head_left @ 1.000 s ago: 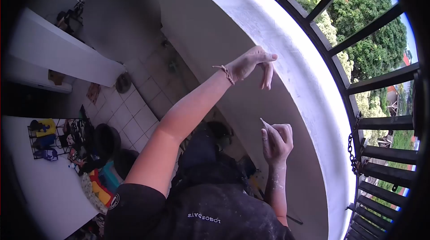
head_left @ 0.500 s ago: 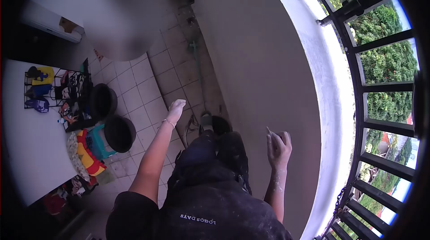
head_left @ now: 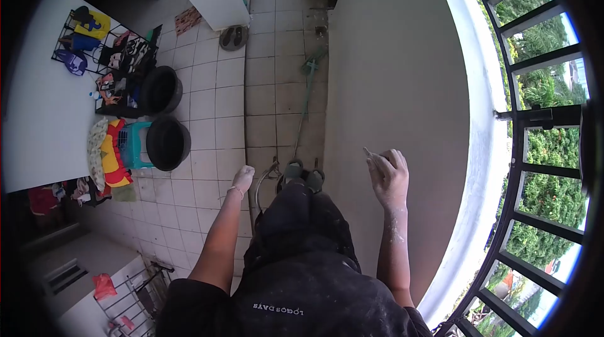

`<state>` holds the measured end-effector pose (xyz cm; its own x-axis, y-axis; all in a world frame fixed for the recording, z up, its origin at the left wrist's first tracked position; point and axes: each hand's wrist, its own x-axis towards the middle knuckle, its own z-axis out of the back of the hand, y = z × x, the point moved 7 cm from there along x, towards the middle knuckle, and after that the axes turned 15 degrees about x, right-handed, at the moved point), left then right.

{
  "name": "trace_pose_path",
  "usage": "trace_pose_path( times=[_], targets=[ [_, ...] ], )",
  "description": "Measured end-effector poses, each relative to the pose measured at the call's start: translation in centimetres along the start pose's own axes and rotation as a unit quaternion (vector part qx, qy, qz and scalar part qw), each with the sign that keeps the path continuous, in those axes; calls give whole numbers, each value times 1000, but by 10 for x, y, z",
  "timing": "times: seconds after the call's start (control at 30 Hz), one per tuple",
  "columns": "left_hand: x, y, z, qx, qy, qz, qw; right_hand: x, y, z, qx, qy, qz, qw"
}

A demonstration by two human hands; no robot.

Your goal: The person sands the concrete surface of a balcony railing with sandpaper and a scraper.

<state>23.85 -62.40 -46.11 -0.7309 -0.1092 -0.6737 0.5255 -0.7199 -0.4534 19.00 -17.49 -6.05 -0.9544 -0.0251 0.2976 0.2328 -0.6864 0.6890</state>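
Note:
My left hand is closed, pale dust on its fingers and a thin bracelet at the wrist. It hangs over the tiled floor to the left of my legs; the inside of the fist is hidden. On the other side, my right hand is raised in front of the grey wall, fingers curled and dusted white. Its thumb and index finger pinch together at a small pointed tip, and I cannot tell what that is. White smears mark the right forearm.
A green-handled floor tool lies along the floor ahead of my feet. Two black tubs, a teal stool and a loaded drying rack stand left. Sandals rest by a pillar. A dark railing runs right.
The view has swung, bringing more floor and the pillar into sight. A blurred round patch at upper left is gone. Both hands stay closed; the right one appears higher, the left lower.

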Motion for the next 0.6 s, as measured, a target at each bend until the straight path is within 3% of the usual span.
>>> trace_pose_path(
  times=[0.1, 0.17, 0.27, 0.4, 0.5, 0.6],
  targets=[
    [22, 101, -45, -26, -25, 28, 999, 21, 2, 0, 10, 2, 26, 1000],
    [10, 135, -60, 37, -43, 55, 997, 30, 2, 2, 5, 2, 29, 1000],
    [-7, 139, -80, 58, 3, 64, 996, 33, -7, 4, 16, 4, 24, 1000],
    [8, 167, -128, -62, -1, 112, 992, 44, -50, 3, 19, 4, -37, 999],
    [8, 130, -130, -131, 4, 122, 984, 61, -93, -6, 4, -28, -55, 998],
    [37, 135, -144, -111, -13, 72, 991, 79, -134, -33, 26, -57, -44, 997]
  ],
)
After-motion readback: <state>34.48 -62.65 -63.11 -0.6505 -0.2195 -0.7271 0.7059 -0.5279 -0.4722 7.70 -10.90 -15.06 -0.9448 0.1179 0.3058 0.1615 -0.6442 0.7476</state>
